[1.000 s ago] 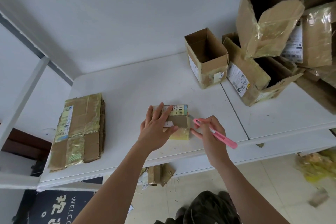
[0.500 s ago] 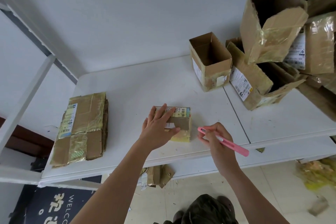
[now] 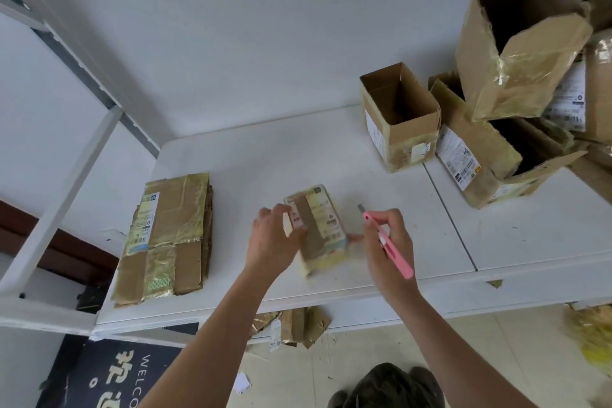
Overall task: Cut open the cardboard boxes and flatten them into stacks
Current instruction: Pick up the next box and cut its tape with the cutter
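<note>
My left grip (image 3: 275, 238) clamps the small box (image 3: 316, 228) tilted on the bench (image 3: 496, 235), taped seam exposed to the cutter (image 3: 385, 240) pinched pen-style in my right grip (image 3: 389, 238).

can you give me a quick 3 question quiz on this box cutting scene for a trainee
1. True or false: the right hand holds the pink cutter with its blade tip against the small box.
2. Which hand grips the small box?
A. left hand
B. right hand
C. neither
3. Fill in: the stack of flattened boxes lies on the table to the ____ of the small box.

Key
1. False: the blade points up and away, clear of the box.
2. A.
3. left.
</note>
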`<state>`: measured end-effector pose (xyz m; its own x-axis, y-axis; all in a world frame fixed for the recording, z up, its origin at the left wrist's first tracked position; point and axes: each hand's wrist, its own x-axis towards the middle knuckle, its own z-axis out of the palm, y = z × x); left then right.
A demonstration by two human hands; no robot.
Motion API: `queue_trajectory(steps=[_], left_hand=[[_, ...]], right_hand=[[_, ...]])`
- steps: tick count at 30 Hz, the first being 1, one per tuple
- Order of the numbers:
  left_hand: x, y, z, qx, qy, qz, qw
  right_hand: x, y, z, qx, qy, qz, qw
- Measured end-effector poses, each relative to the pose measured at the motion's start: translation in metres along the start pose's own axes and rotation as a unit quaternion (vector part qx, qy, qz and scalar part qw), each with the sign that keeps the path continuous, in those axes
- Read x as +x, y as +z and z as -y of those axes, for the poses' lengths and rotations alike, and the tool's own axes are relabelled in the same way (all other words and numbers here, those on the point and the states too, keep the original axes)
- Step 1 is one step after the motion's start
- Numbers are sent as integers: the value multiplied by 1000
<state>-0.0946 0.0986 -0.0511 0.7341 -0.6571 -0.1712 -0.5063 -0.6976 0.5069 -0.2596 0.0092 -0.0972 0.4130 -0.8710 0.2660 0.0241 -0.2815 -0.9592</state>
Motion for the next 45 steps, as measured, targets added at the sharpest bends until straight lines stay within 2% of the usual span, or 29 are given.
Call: queue_trajectory(steps=[1, 3, 5, 7, 9, 10, 12, 14, 18, 24, 27, 34, 39, 45], left_hand=[[2, 0, -2, -19, -18, 4, 1000], [1, 1, -13, 30, -33, -2, 999], [-2, 9, -26, 115, -38, -12, 993], [-6, 17, -35, 148, -37, -5, 988], [-4, 20, -37, 112, -3, 22, 993], [-1, 19, -35, 96, 40, 50, 993], [2, 14, -29, 77, 129, 125, 981], [5, 10, -21, 45, 162, 179, 969], [7, 6, -12, -25, 148, 201, 968], [10, 10, -1, -97, 107, 224, 964], [11, 11, 3, -111, 87, 225, 964], [12, 18, 3, -109, 113, 201, 967], [10, 18, -5, -39, 144, 142, 979], [9, 27, 11, -42, 135, 128, 982]], right_hand=[[-9, 3, 1, 15, 8, 13, 1000], [-20, 7, 2, 45, 32, 15, 998], [-18, 8, 0, 61, 50, -31, 996], [-8, 4, -1, 76, 61, -65, 993], [2, -4, -2, 87, 62, -72, 992], [6, -9, -2, 94, 61, -69, 991], [14, -18, -3, 116, 64, -54, 990], [19, -23, -7, 134, 77, -23, 988], [21, -19, -14, 153, 130, 37, 979], [28, -15, -17, 144, 150, 54, 977], [30, -12, -17, 142, 170, 72, 973], [34, -6, -18, 143, 192, 59, 969], [34, -8, -22, 151, 194, 34, 969], [31, 0, -22, 143, 215, 79, 963]])
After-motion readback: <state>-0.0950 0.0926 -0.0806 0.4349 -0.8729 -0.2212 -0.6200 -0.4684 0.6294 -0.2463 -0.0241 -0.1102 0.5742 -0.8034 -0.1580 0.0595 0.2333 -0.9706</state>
